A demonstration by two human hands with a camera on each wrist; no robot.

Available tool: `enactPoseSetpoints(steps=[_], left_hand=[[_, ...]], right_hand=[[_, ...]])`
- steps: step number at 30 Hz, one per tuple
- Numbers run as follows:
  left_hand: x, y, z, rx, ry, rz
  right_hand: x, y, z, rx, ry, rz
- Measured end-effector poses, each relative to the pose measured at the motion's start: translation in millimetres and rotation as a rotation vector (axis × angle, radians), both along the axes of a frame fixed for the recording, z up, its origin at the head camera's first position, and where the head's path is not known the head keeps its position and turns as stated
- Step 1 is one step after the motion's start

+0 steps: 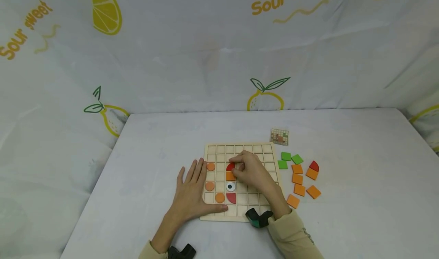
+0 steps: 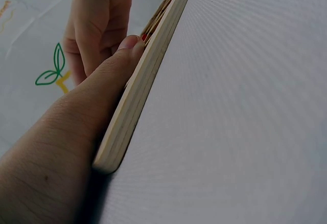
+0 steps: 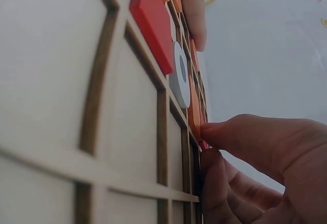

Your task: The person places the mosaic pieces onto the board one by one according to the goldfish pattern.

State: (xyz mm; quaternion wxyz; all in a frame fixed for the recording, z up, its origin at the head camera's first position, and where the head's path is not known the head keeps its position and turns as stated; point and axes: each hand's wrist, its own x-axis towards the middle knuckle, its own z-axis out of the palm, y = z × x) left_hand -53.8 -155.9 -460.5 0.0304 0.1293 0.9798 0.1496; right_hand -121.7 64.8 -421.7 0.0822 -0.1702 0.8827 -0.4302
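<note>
"The fingers [image 1: 242,157] of the right hand [image 1: 253,171]: how do they stand?"

"Nearly closed, thumb and forefinger pinching a red quarter-circle tile [image 1: 230,167], at eleven o'clock from the middle of the grid board [image 1: 253,200]. An orange square tile [image 1: 229,176] sits just at its six o'clock."

"And the left hand [image 1: 189,198]?"

"Spread wide, gripping nothing. It rests at the board's edge, between eight and nine o'clock, near three orange round tiles [image 1: 210,186]."

"Further down the column?"

"An eye tile [image 1: 231,187], then another red quarter-circle [image 1: 231,198]."

"Off the board?"

"Loose green tiles [image 1: 286,156] around two o'clock, orange squares [image 1: 299,190] nearer three; a pattern card [image 1: 279,137] between one and two."
</note>
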Motion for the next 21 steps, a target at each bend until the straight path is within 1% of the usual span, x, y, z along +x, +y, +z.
enactPoseSetpoints(steps=[4,11,17,21], left_hand=[[0.4,0.1,-1.0,0.007,0.006,0.002],[1.6,0.6,-1.1,0.013,-0.020,0.010],[1.6,0.5,-1.8,0.012,-0.016,0.011],[0.4,0.1,-1.2,0.008,0.002,0.004]], right_hand=[[0.8,-0.6,-0.2,0.011,-0.020,-0.032],[4.0,-1.6,0.2,0.004,-0.074,-0.072],[5.3,-2.7,0.7,0.014,-0.062,-0.081],[5.5,-3.7,1.7,0.030,-0.037,-0.082]])
